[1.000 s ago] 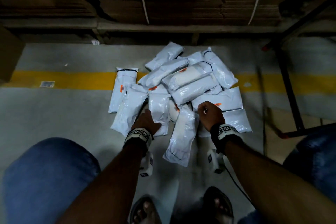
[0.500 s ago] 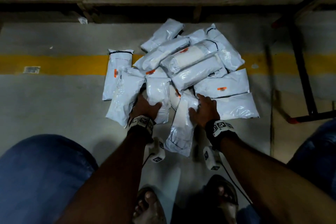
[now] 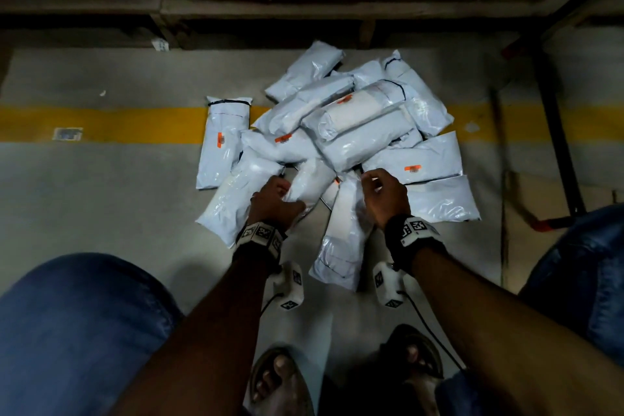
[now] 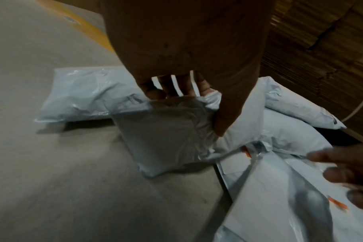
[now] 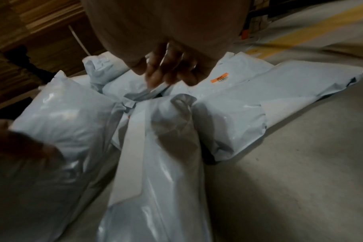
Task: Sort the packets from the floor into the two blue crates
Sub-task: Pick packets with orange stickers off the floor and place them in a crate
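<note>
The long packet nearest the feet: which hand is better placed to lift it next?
The right hand. It hovers over the far end of the long packet, fingers curled and apparently holding nothing. The left hand already has its grip around a different packet, so it is not free.

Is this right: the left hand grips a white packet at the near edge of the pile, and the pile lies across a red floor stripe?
Not quite. The stripe is yellow, not red, as the head view shows. The rest stands: the left hand grips a white packet at the near edge of the pile, fingers and thumb curled round it in the left wrist view.
</note>
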### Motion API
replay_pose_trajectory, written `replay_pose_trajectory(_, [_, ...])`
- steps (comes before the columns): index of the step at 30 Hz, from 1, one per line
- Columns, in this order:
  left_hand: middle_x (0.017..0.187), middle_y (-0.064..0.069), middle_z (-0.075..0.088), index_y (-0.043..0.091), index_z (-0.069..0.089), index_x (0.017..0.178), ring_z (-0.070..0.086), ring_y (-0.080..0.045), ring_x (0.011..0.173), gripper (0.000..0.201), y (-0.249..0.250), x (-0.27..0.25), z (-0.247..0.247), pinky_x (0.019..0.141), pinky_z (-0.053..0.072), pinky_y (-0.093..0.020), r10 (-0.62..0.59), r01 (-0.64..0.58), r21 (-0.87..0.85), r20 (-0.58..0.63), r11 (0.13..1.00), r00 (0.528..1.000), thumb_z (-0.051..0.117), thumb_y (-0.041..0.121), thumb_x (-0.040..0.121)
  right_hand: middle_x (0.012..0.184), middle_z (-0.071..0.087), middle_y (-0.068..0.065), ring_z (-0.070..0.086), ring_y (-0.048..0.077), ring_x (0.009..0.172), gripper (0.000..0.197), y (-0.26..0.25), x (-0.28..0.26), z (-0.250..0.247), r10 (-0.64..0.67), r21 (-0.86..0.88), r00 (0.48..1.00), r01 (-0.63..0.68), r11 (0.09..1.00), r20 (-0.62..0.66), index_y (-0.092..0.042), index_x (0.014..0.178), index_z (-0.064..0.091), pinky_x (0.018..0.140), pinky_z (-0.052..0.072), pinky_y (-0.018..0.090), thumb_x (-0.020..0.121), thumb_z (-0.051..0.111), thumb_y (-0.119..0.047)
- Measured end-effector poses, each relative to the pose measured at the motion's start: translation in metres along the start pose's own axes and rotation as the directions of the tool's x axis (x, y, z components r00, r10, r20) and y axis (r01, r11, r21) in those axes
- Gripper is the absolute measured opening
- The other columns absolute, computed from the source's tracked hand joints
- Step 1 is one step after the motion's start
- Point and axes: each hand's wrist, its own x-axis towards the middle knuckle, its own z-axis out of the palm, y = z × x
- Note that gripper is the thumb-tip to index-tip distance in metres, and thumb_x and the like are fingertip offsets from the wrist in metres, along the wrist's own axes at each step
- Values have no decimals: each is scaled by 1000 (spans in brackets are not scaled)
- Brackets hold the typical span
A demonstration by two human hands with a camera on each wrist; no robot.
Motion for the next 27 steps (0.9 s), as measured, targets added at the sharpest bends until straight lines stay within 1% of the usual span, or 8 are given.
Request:
replay_pose_trajectory(7, [97, 11, 68, 42, 55, 74, 59, -21, 101, 20, 9, -9, -15, 90, 44, -41, 153, -150, 169, -8, 974, 988, 74, 41, 68, 64, 73, -4, 70, 22, 87, 79, -25, 10, 6, 137, 93, 934, -177, 980, 330, -20, 86, 72, 94, 51, 45, 76, 26, -83])
replay_pose_trajectory(12, [93, 3, 70, 37, 67, 78, 64, -25, 90, 20, -2, -11, -17, 78, 52, -42, 402, -396, 77, -123, 915, 907, 78, 41, 62, 66, 73, -3, 69, 18, 74, 60, -26, 8, 4, 133, 83, 918, -175, 981, 373, -14, 68, 76, 81, 54, 35, 80, 57, -70])
replay_pose_trajectory(15, [108, -7, 70, 19, 75, 104, 64, -28, 102, 38, 0, -6, -18, 92, 51, -40, 506, -504, 63, -187, 861, 842, 77, 25, 66, 59, 69, -7, 58, 3, 55, 31, -26, 0, 0, 120, 244, 915, -227, 943, 386, -13, 66, 74, 60, 46, 20, 81, 77, -40])
replay_pose_trajectory(20, [131, -16, 49, 17, 49, 143, 46, -31, 115, 76, -6, 0, -12, 104, 34, -29, 243, -224, 100, -263, 969, 934, 79, 21, 73, 70, 71, -1, 62, 3, 63, 13, -9, -9, -7, 13, 402, 876, -234, 885, 482, -13, 76, 71, 64, 48, 14, 75, 83, -9])
replay_pose_trajectory(22, [111, -11, 61, 14, 58, 131, 56, -29, 95, 55, -8, 5, -15, 88, 39, -23, 211, -203, 65, -176, 977, 962, 74, 23, 79, 79, 73, 8, 64, 13, 74, 17, -1, -12, -4, 10, 374, 868, -225, 900, 497, -15, 72, 70, 75, 51, 23, 70, 86, -8])
replay_pose_trajectory(24, [71, -3, 57, 22, 65, 90, 50, -20, 58, 12, 5, 3, -18, 56, 40, -29, 228, -237, -99, -95, 966, 969, 65, 34, 89, 79, 72, 10, 63, 17, 76, 18, 3, -17, 0, 4, 350, 858, -214, 912, 514, -15, 70, 70, 79, 50, 28, 69, 86, -6])
replay_pose_trajectory(25, [65, -4, 55, 24, 63, 82, 48, -17, 53, 19, 8, 8, -17, 50, 40, -29, 200, -219, -180, -116, 959, 973, 60, 39, 93, 76, 71, 8, 63, 15, 74, 19, 4, -20, 3, -5, 346, 851, -208, 915, 525, -15, 70, 70, 77, 50, 27, 70, 85, -5])
replay_pose_trajectory(27, [94, -11, 70, 29, 66, 108, 63, -20, 74, 24, 16, 0, -16, 65, 56, -43, 142, -154, -210, -71, 966, 987, 62, 44, 90, 72, 71, 4, 63, 9, 66, 19, 3, -26, 6, -21, 339, 836, -200, 919, 548, -13, 71, 68, 70, 50, 21, 71, 84, -3])
